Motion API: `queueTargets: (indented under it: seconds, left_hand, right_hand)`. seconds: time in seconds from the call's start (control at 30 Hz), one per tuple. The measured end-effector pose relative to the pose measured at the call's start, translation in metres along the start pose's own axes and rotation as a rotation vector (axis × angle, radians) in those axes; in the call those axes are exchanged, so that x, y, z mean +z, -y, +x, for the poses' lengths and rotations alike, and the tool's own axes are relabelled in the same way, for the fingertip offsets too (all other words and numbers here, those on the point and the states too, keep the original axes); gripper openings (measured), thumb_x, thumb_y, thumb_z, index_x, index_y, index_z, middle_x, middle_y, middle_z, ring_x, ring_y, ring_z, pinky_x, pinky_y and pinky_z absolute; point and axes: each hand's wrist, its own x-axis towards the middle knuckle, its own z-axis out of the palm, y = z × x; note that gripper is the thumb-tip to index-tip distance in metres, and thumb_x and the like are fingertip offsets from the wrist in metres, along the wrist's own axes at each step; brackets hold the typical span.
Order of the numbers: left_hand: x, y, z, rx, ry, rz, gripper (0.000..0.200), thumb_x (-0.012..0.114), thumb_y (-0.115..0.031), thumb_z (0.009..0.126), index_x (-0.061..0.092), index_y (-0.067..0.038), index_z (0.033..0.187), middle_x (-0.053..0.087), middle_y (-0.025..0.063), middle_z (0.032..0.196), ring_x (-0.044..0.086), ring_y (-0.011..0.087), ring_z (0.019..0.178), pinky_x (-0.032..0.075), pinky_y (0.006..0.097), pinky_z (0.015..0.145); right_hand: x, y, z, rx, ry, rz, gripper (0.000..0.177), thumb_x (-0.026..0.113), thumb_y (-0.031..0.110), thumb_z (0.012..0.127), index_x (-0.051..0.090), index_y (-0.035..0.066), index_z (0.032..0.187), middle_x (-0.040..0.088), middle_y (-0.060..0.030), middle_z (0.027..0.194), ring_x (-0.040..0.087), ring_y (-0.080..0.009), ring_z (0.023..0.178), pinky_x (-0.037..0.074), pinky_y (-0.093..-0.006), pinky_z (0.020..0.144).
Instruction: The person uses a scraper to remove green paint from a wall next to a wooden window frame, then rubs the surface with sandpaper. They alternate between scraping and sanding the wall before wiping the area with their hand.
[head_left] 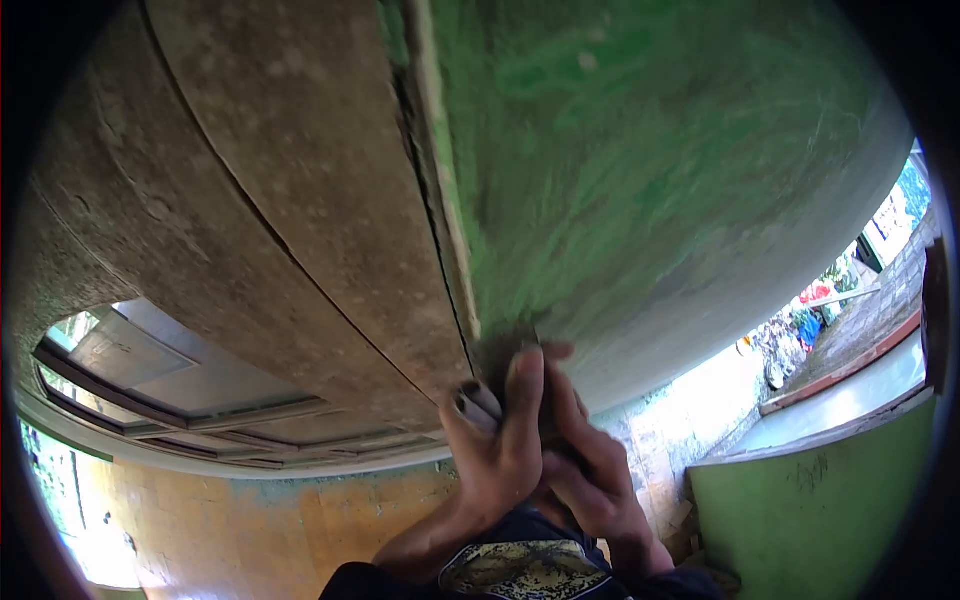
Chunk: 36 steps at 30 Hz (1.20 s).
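My left hand is closed around a small rolled grey-white sheet, whose open end shows beside the thumb. My right hand is pressed close to it, with its fingers bent and the thumb tucked in. Something dark and flat shows at the fingertips, against the lower end of a green painted panel. What the right fingers grip is hidden between the hands. Along the panel's left side runs a pale, chipped edge strip, beside brown, worn boards.
A dark framed window or lattice lies at the lower left, above an orange-yellow tiled surface. At the lower right stands a green partition. Colourful items are heaped beyond it in bright light.
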Motion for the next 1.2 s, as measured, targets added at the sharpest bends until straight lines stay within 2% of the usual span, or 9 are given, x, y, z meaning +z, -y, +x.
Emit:
queueTargets:
  seconds: [0.07, 0.23, 0.33, 0.5, 0.77, 0.87, 0.93, 1.03, 1.2]
  left_hand:
    - [-0.006, 0.02, -0.005, -0.049, -0.066, 0.035, 0.028, 0.052, -0.017, 0.103, 0.066, 0.008, 0.102, 0.065, 0.0056, 0.074, 0.061, 0.01, 0.065, 0.049, 0.0241, 0.057]
    - [-0.007, 0.018, -0.008, -0.097, -0.056, 0.028, 0.029, 0.052, -0.017, 0.103, 0.068, 0.006, 0.102, 0.064, 0.0041, 0.072, 0.06, 0.0092, 0.065, 0.047, 0.0236, 0.057]
    - [-0.008, 0.019, -0.001, -0.037, -0.03, 0.095, 0.029, 0.052, -0.017, 0.103, 0.068, 0.006, 0.102, 0.064, 0.0041, 0.072, 0.06, 0.009, 0.065, 0.047, 0.0236, 0.057]
    - [0.001, -0.002, 0.0, -0.053, -0.015, 0.028, 0.028, 0.052, -0.017, 0.103, 0.069, 0.006, 0.102, 0.064, 0.0033, 0.071, 0.059, 0.0086, 0.065, 0.046, 0.0239, 0.057]
    - [-0.007, 0.014, -0.007, -0.06, -0.019, 0.109, 0.028, 0.052, -0.017, 0.103, 0.068, 0.006, 0.101, 0.063, 0.0035, 0.071, 0.058, 0.0086, 0.063, 0.045, 0.0234, 0.056]
    - [-0.005, 0.015, -0.004, -0.061, -0.027, 0.075, 0.028, 0.052, -0.017, 0.103, 0.068, 0.006, 0.101, 0.063, 0.0033, 0.07, 0.058, 0.0083, 0.062, 0.045, 0.0235, 0.055]
    - [-0.004, 0.012, -0.005, -0.05, -0.009, 0.052, 0.028, 0.052, -0.017, 0.103, 0.068, 0.006, 0.101, 0.062, 0.0033, 0.069, 0.058, 0.0081, 0.062, 0.045, 0.0237, 0.055]
    - [-0.007, 0.02, -0.005, -0.029, -0.02, 0.082, 0.028, 0.052, -0.018, 0.103, 0.068, 0.006, 0.101, 0.061, 0.0033, 0.068, 0.057, 0.0079, 0.062, 0.044, 0.0237, 0.054]
    - [-0.006, 0.017, 0.0, -0.006, -0.024, 0.113, 0.029, 0.052, -0.019, 0.103, 0.068, 0.006, 0.1, 0.062, 0.0035, 0.069, 0.058, 0.0081, 0.064, 0.045, 0.0235, 0.055]
  right_hand:
    - [0.0, -0.007, -0.006, 0.108, -0.027, 0.086, 0.069, 0.045, 0.0, 0.094, 0.015, 0.0, 0.156, 0.051, -0.0126, 0.135, 0.051, -0.0076, 0.057, 0.042, -0.0243, 0.053]
    - [0.0, -0.008, -0.009, 0.141, -0.009, 0.094, 0.067, 0.045, 0.002, 0.095, 0.015, -0.001, 0.156, 0.051, -0.0144, 0.133, 0.051, -0.0075, 0.057, 0.042, -0.024, 0.052]
    - [0.002, -0.018, -0.004, -0.034, -0.088, -0.029, 0.067, 0.045, 0.003, 0.096, 0.016, -0.001, 0.156, 0.052, -0.0147, 0.132, 0.051, -0.0079, 0.056, 0.042, -0.0237, 0.051]
    - [0.002, 0.001, -0.003, 0.067, -0.028, 0.064, 0.066, 0.044, 0.002, 0.096, 0.015, -0.001, 0.156, 0.051, -0.0137, 0.133, 0.051, -0.0073, 0.056, 0.041, -0.0233, 0.05]
    - [0.002, -0.006, -0.011, 0.111, -0.031, 0.113, 0.067, 0.045, 0.002, 0.096, 0.015, 0.0, 0.156, 0.054, -0.0118, 0.129, 0.049, -0.0064, 0.056, 0.041, -0.0234, 0.05]
    - [0.002, -0.005, -0.008, 0.073, -0.072, 0.059, 0.067, 0.045, 0.003, 0.097, 0.015, 0.0, 0.156, 0.057, -0.012, 0.122, 0.049, -0.0065, 0.056, 0.041, -0.0234, 0.05]
    - [0.003, 0.001, -0.006, 0.072, -0.052, 0.06, 0.066, 0.046, 0.004, 0.098, 0.014, 0.0, 0.156, 0.061, -0.0095, 0.103, 0.049, -0.0065, 0.055, 0.04, -0.0234, 0.049]
    - [0.001, -0.013, -0.01, 0.042, -0.051, 0.035, 0.066, 0.046, 0.006, 0.098, 0.014, 0.0, 0.156, 0.058, -0.0056, 0.086, 0.048, -0.0065, 0.053, 0.039, -0.0232, 0.049]
    - [0.002, -0.008, -0.004, 0.042, -0.042, 0.078, 0.067, 0.044, 0.005, 0.098, 0.013, 0.001, 0.157, 0.057, -0.0045, 0.082, 0.047, -0.0067, 0.051, 0.038, -0.0235, 0.048]
